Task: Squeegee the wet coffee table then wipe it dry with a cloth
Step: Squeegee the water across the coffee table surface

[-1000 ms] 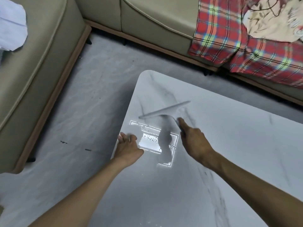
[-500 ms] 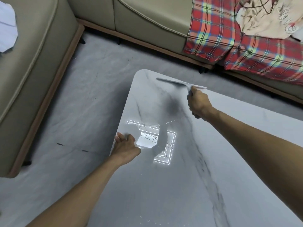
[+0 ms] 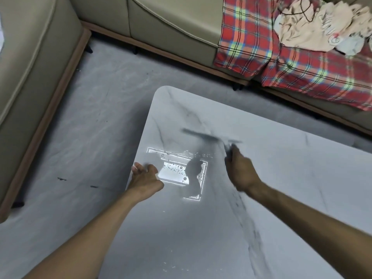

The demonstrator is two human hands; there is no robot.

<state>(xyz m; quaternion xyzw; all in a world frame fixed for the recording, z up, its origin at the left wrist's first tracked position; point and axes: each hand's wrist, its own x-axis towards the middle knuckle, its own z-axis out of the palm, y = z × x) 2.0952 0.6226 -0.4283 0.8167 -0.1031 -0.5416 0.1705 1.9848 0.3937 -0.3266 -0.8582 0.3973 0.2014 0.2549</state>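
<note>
Your left hand [image 3: 145, 177] rests flat on the near-left edge of the marble-look coffee table [image 3: 281, 198], fingers spread and loose, gripping nothing. Just to its right, a bright reflected rectangle of ceiling light [image 3: 174, 173] shows beads of water on the tabletop, partly crossed by a dark shadow. Farther right, your right hand [image 3: 240, 170] is closed around the handle of the squeegee [image 3: 209, 137], whose blade stretches out beyond your knuckles and to their left, blurred; whether the blade touches the surface cannot be told. Beyond both hands, across a strip of grey floor [image 3: 90, 137], stands a beige sofa [image 3: 171, 23]. Beyond your right hand, a red plaid blanket [image 3: 281, 63] drapes over the sofa seat, with a crumpled cream cloth [image 3: 314, 27] lying on top of it.
</note>
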